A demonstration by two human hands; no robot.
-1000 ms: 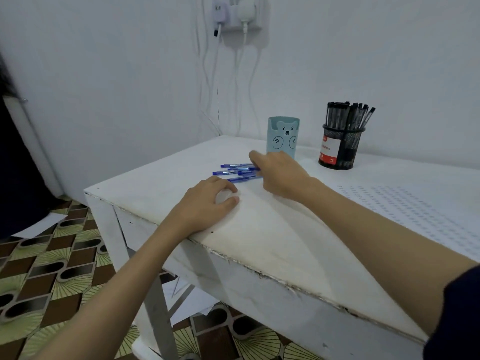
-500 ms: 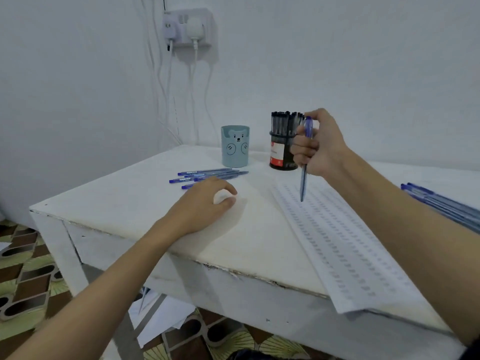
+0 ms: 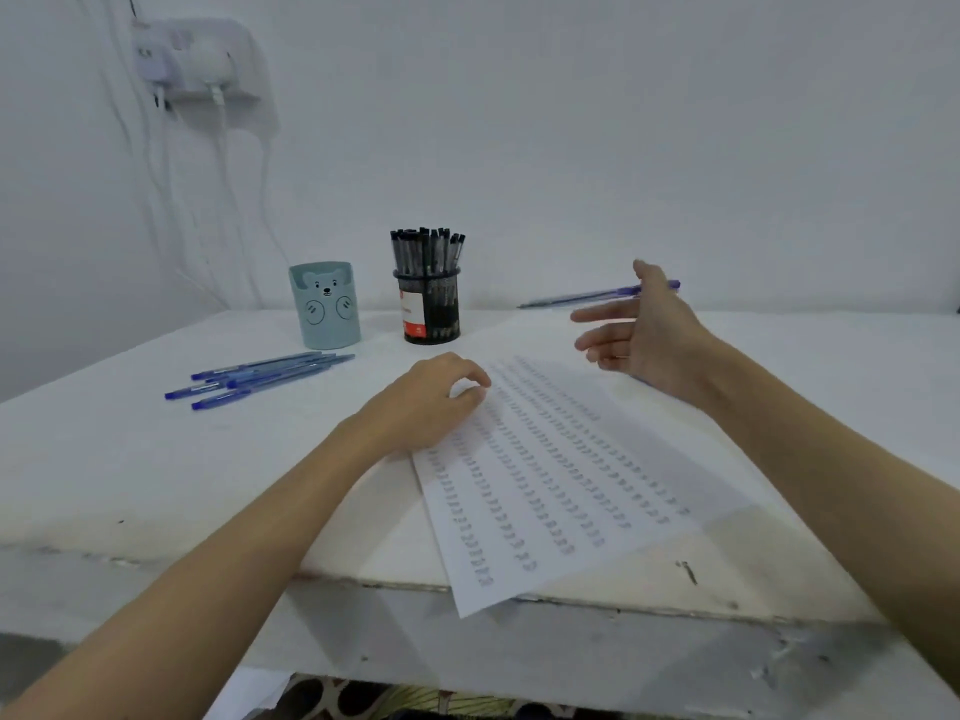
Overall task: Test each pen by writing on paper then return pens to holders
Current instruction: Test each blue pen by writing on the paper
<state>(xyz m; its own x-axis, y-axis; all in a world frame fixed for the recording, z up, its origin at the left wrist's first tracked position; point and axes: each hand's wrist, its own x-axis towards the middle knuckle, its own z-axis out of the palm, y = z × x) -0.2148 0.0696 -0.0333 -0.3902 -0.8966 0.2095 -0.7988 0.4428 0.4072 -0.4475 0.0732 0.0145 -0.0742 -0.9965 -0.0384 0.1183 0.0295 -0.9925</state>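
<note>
Right hand (image 3: 641, 332) raised over desk (image 3: 130, 459), fingers extended; blue pen (image 3: 582, 296) by thumb, grip unclear. Left hand (image 3: 421, 402), fingers curled, rests on paper (image 3: 561, 480). Loose pens (image 3: 249, 379) beside bear holder (image 3: 324, 304).

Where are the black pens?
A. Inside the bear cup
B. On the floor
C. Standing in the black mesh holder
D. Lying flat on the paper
C, because the black pens stand upright in the black mesh holder, next to the bear cup, while the pens lying loose on the table are the blue pens.
</note>
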